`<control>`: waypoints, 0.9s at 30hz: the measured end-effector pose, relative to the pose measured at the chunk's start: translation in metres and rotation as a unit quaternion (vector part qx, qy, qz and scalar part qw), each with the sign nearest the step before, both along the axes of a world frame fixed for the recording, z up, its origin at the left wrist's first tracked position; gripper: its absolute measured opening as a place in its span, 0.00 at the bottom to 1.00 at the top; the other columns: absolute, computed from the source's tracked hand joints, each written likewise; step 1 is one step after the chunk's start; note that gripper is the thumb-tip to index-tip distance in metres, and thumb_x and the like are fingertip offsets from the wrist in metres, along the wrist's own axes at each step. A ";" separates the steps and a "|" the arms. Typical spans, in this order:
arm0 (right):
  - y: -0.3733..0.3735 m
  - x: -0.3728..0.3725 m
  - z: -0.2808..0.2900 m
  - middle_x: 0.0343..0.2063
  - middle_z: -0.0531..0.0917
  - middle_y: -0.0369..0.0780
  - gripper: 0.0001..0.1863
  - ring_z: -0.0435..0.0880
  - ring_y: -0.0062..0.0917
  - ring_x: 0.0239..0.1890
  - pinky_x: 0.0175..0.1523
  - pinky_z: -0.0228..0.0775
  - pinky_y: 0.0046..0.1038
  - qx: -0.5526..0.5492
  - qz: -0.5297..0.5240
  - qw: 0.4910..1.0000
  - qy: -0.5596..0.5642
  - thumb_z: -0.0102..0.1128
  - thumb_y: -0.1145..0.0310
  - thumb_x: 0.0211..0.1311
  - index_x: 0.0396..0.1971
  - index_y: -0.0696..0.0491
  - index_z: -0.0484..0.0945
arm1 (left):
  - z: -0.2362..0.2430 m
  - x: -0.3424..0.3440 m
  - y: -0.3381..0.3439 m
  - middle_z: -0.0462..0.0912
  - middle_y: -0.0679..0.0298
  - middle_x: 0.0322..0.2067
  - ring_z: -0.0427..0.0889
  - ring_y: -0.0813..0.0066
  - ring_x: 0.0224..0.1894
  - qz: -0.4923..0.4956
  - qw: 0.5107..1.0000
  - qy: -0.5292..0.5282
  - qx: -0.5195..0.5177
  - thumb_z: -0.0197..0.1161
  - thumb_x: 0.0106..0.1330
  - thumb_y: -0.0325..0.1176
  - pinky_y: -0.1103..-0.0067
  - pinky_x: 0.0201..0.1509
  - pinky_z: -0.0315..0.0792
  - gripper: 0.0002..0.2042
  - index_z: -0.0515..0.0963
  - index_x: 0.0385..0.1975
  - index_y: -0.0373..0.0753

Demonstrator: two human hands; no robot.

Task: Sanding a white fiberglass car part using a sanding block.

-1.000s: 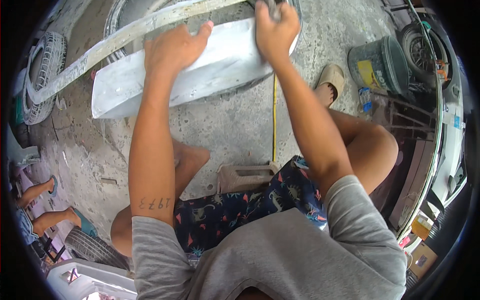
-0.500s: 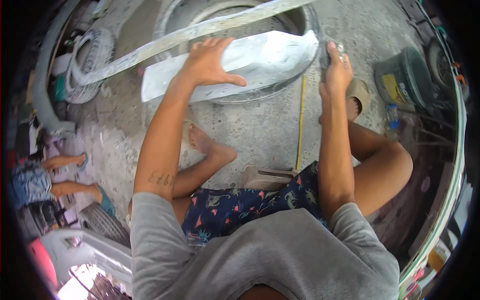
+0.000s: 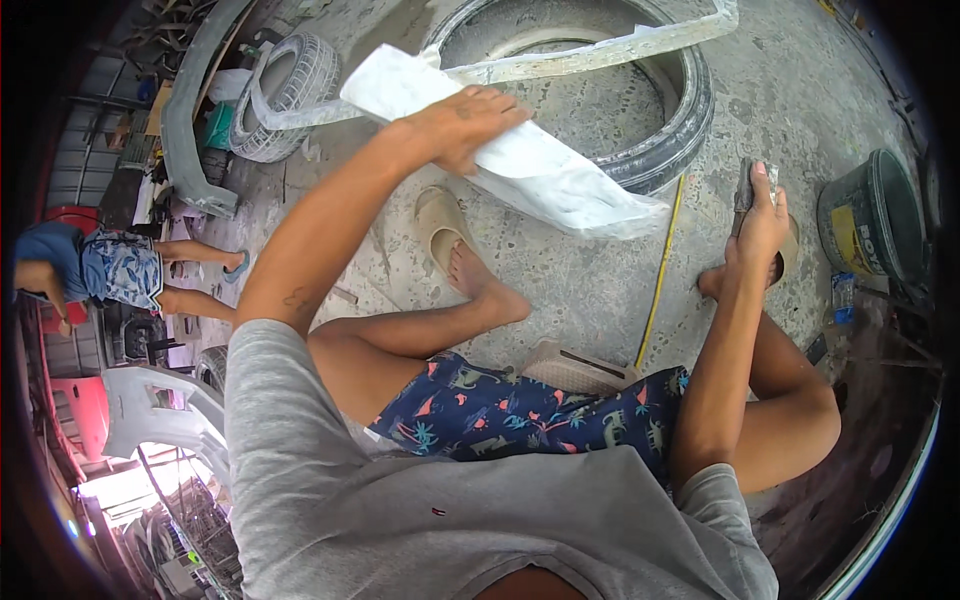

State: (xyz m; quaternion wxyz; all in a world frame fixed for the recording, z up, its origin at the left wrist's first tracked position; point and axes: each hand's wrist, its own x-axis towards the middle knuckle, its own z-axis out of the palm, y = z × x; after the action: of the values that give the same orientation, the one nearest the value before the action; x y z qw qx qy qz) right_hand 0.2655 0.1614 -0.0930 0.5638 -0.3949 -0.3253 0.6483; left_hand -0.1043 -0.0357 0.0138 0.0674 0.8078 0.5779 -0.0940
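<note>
My left hand (image 3: 455, 130) grips a long, white-coated curved panel (image 3: 590, 200), held at a slant with its left end raised. My right hand (image 3: 760, 225) is closed round a flat dark tool (image 3: 744, 190) with pale residue on it, apart from the panel and to its right. Behind the panel lies a large tire (image 3: 685, 140) on the concrete floor. A long narrow, pale, crusted strip (image 3: 600, 58) rests across that tire and reaches leftward to a smaller dusty tire (image 3: 310, 100).
At the right stands a dark green bucket (image 3: 860, 230). A yellow cord (image 3: 660, 280) crosses the floor near a plastic stool (image 3: 575, 365). At left are a grey bumper piece (image 3: 185, 150), another bumper (image 3: 140, 410) and a person in blue shorts (image 3: 120, 270). My sandal (image 3: 440, 215) is under my left foot.
My right hand has left the panel and moved rightward and down with the tool. My left hand has swung the panel to a downward slant toward the right. The view has shifted.
</note>
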 end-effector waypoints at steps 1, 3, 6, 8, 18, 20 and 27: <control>-0.004 -0.006 0.003 0.40 0.86 0.39 0.11 0.85 0.21 0.41 0.48 0.77 0.22 0.002 0.003 1.000 0.005 0.69 0.72 0.68 0.45 0.60 0.79 | -0.001 -0.010 -0.002 0.73 0.49 0.58 0.72 0.49 0.62 0.004 1.000 0.000 -0.003 0.79 0.39 0.28 0.62 0.68 0.66 0.47 0.66 0.67 0.31; -0.013 -0.017 0.011 0.39 0.87 0.38 0.09 0.85 0.21 0.39 0.47 0.76 0.22 0.002 0.008 1.000 0.008 0.70 0.72 0.67 0.42 0.59 0.80 | -0.004 -0.030 0.000 0.75 0.49 0.57 0.73 0.47 0.61 -0.035 0.999 -0.005 0.038 0.76 0.39 0.25 0.61 0.69 0.66 0.46 0.66 0.67 0.31; -0.025 -0.035 0.017 0.38 0.86 0.37 0.09 0.84 0.19 0.38 0.45 0.75 0.21 0.008 0.039 0.999 -0.006 0.71 0.70 0.67 0.40 0.58 0.80 | -0.023 -0.063 0.001 0.75 0.52 0.60 0.72 0.49 0.65 0.005 0.998 0.020 0.055 0.72 0.43 0.22 0.62 0.72 0.65 0.43 0.67 0.67 0.37; -0.033 -0.039 0.011 0.37 0.86 0.37 0.09 0.84 0.18 0.37 0.44 0.76 0.21 0.023 0.065 0.997 -0.043 0.71 0.70 0.68 0.39 0.57 0.80 | -0.034 -0.060 0.006 0.72 0.56 0.67 0.67 0.56 0.72 0.089 0.995 0.048 0.011 0.69 0.48 0.19 0.62 0.75 0.62 0.42 0.66 0.70 0.46; -0.080 -0.064 0.031 0.32 0.87 0.36 0.10 0.86 0.18 0.34 0.41 0.77 0.21 0.101 0.252 0.948 -0.169 0.70 0.66 0.69 0.34 0.56 0.80 | -0.039 0.000 -0.023 0.44 0.53 0.80 0.41 0.56 0.82 0.234 0.965 -0.107 0.047 0.68 0.62 0.51 0.53 0.83 0.40 0.49 0.46 0.81 0.53; -0.078 -0.064 0.033 0.33 0.87 0.36 0.10 0.85 0.17 0.35 0.42 0.76 0.20 0.094 0.251 0.946 -0.181 0.70 0.66 0.69 0.34 0.56 0.81 | -0.052 0.029 -0.031 0.45 0.52 0.80 0.42 0.56 0.82 0.202 0.970 -0.122 0.064 0.61 0.65 0.59 0.52 0.82 0.38 0.47 0.47 0.81 0.49; -0.066 -0.073 0.060 0.33 0.86 0.33 0.11 0.79 0.14 0.35 0.43 0.71 0.18 0.167 0.283 0.907 -0.265 0.74 0.65 0.65 0.39 0.56 0.84 | -0.069 -0.110 -0.037 0.56 0.54 0.78 0.53 0.56 0.80 0.399 0.907 0.069 0.117 0.47 0.73 0.67 0.58 0.81 0.46 0.35 0.66 0.75 0.55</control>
State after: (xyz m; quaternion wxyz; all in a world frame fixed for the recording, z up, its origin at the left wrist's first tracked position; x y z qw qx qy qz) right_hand 0.1929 0.0951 -0.0333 0.3076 -0.3436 -0.6642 0.5884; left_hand -0.2140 -0.0731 -0.0553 -0.0358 0.5034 0.8621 -0.0460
